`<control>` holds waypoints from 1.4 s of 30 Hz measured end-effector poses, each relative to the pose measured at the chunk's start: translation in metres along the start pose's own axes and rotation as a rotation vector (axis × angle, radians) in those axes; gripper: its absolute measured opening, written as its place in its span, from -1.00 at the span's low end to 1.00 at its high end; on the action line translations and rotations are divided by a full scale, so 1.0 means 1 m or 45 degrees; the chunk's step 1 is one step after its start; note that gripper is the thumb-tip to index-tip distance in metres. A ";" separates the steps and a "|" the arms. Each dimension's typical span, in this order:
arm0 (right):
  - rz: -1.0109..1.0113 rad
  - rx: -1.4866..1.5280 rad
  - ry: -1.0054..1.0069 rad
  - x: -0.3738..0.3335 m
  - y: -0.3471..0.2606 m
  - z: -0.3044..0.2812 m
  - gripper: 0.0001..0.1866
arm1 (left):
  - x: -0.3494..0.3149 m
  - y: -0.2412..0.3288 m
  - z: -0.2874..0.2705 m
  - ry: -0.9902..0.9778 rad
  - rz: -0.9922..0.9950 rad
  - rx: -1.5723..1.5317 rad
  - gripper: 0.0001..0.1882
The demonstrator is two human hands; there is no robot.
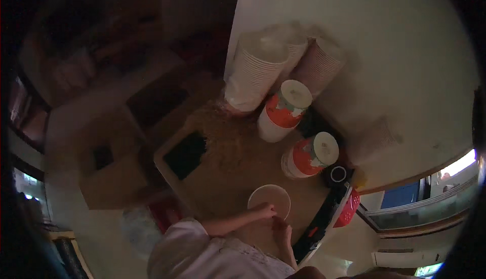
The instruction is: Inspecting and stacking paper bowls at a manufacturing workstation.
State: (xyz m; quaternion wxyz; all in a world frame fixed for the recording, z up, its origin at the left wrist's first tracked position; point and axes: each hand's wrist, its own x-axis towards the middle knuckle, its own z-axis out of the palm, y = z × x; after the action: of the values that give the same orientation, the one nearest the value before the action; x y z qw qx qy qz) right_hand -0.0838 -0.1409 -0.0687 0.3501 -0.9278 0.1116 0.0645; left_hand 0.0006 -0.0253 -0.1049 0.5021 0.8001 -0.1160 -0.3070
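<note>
A white round tub [253, 198] stands in front of me, its open mouth facing up. Over its near rim, my left hand [262, 211] reaches in from the left with its fingers closed together. Just to the right and nearer to me, my right hand [282, 232] is also closed, its fingertips close to the left ones. Whatever lies between the fingers is too small and dim to make out. Beyond the tub, a tub with an orange-red and green band [301, 156] stands on the right, and a similar banded tub [279, 116] stands farther back.
Tall stacks of nested white tubs [255, 71] rise at the back against a pale wall [395, 61]. The brown, powdery-looking worktop [223, 177] has dark green patches. A small black item with a white ring [337, 174] sits at its right edge. An open cardboard box [109, 188] is at the left.
</note>
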 end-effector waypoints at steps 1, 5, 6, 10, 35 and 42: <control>0.104 0.689 -0.007 0.005 0.004 0.008 -0.83 | 0.017 -0.034 0.024 0.091 0.051 -0.155 -0.72; -0.169 0.192 0.090 0.004 -0.042 -0.017 -0.80 | 0.041 -0.073 0.040 0.027 -0.043 -0.106 -0.70; -0.119 0.184 0.165 0.001 -0.031 -0.016 -0.80 | 0.023 -0.041 0.018 -0.010 -0.055 -0.029 -0.70; 0.088 0.087 0.020 0.006 -0.022 -0.007 -0.80 | 0.004 -0.015 -0.005 -0.050 -0.039 0.182 -0.71; 0.113 1.462 0.143 0.005 -0.034 -0.018 -0.88 | -0.017 0.018 -0.041 -0.349 -0.131 -0.604 -0.78; 0.099 1.033 0.312 -0.006 -0.038 -0.022 -0.91 | -0.017 0.017 -0.040 -0.309 -0.233 -0.786 -0.80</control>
State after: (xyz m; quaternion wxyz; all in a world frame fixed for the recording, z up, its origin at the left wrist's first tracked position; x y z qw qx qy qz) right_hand -0.0787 -0.1269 -0.0269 0.6682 -0.7108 0.2037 -0.0823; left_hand 0.0141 0.0047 -0.0716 0.6735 0.5752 -0.0044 -0.4643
